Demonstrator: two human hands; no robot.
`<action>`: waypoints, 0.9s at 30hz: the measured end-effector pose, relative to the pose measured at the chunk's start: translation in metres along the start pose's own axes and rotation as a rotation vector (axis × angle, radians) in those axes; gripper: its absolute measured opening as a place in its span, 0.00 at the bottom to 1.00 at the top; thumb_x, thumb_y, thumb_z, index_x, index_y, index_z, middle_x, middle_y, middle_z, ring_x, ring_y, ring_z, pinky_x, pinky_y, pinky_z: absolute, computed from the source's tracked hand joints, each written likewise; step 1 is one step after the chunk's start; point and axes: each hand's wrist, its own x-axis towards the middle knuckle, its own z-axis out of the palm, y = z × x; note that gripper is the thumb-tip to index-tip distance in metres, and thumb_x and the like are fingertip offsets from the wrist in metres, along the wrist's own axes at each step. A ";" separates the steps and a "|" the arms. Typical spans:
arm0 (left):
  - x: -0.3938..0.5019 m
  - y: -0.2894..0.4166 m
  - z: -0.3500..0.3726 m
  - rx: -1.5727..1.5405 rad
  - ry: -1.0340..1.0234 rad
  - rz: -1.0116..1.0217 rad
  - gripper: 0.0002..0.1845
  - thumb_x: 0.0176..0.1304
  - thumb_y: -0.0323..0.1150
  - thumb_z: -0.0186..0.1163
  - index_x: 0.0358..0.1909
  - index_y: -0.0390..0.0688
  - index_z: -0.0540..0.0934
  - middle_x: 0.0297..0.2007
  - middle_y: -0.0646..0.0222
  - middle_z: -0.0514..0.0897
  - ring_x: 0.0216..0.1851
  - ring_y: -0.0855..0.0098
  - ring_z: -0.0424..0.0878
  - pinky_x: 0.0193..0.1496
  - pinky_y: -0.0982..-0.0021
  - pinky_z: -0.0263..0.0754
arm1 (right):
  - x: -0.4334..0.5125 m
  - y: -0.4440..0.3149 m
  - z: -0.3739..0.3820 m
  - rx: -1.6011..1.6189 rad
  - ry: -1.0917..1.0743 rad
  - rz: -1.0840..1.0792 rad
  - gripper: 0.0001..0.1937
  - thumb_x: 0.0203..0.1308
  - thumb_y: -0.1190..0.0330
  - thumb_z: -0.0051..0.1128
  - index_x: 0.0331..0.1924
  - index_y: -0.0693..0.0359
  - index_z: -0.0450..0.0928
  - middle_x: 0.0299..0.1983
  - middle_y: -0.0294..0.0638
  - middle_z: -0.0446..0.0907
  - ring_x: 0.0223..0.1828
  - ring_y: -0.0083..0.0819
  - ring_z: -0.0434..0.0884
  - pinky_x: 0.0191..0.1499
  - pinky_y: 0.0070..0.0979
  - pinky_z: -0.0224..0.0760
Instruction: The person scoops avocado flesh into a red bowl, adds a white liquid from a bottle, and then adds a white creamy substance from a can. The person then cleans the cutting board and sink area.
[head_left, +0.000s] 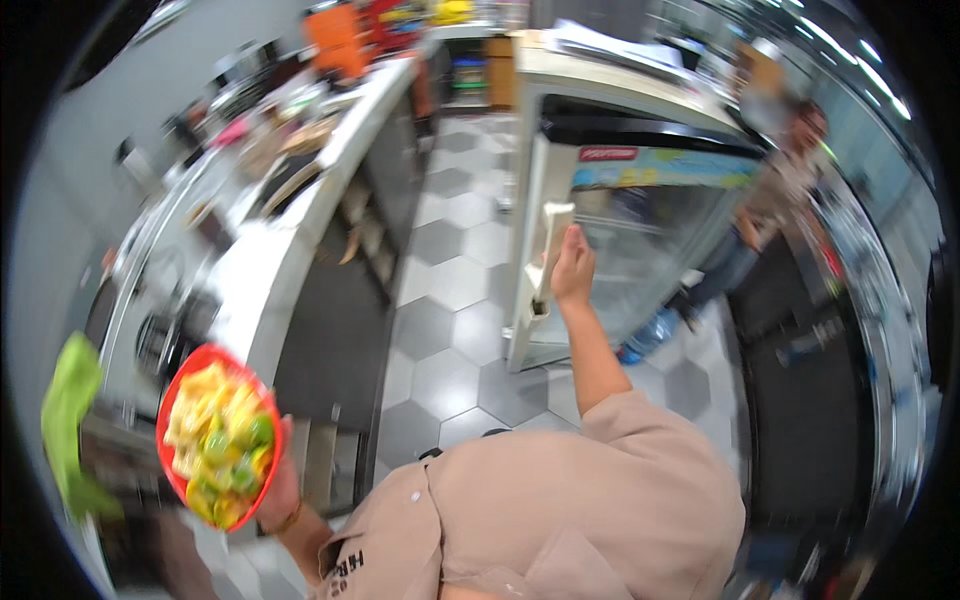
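A red oval bowl (166, 459) filled with sliced fruit or vegetables, yellow and green pieces (217, 442), rests in my left hand (281, 480), whose fingers are mostly hidden beneath it. My right arm stretches forward, and my right hand (574, 266) is closed around the white handle (556, 225) of a glass door. This door (637, 247) belongs to a display refrigerator, and coloured strips run along its top. Whether the door stands ajar, I cannot tell.
A white counter (255, 277) crowded with kitchen items runs along the left. Papers (615, 49) lie on the refrigerator. Beyond it at the right stands a person (780, 195). A blue water bottle (652, 337) is on the tiled floor (450, 337). A green cloth (71, 420) hangs at far left.
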 end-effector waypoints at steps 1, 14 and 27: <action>0.016 0.004 -0.012 0.081 -0.055 0.024 0.47 0.70 0.64 0.55 0.83 0.57 0.51 0.83 0.57 0.49 0.80 0.35 0.47 0.77 0.26 0.43 | -0.018 -0.025 -0.023 -0.051 0.122 -0.119 0.32 0.79 0.40 0.37 0.52 0.63 0.79 0.46 0.48 0.82 0.48 0.33 0.82 0.49 0.34 0.73; 0.191 -0.017 -0.122 -0.098 -0.052 -0.224 0.50 0.72 0.60 0.56 0.83 0.44 0.48 0.82 0.48 0.48 0.80 0.34 0.45 0.80 0.35 0.48 | -0.083 -0.191 -0.130 -0.095 0.762 -0.571 0.36 0.81 0.48 0.41 0.77 0.68 0.51 0.77 0.56 0.57 0.75 0.45 0.64 0.78 0.42 0.53; 0.330 -0.183 -0.135 -0.271 -0.237 -0.298 0.45 0.73 0.55 0.58 0.82 0.44 0.52 0.81 0.46 0.50 0.80 0.35 0.47 0.79 0.33 0.48 | 0.086 0.043 -0.048 -0.330 0.212 -0.269 0.13 0.65 0.70 0.60 0.52 0.65 0.82 0.53 0.46 0.81 0.56 0.45 0.78 0.59 0.40 0.72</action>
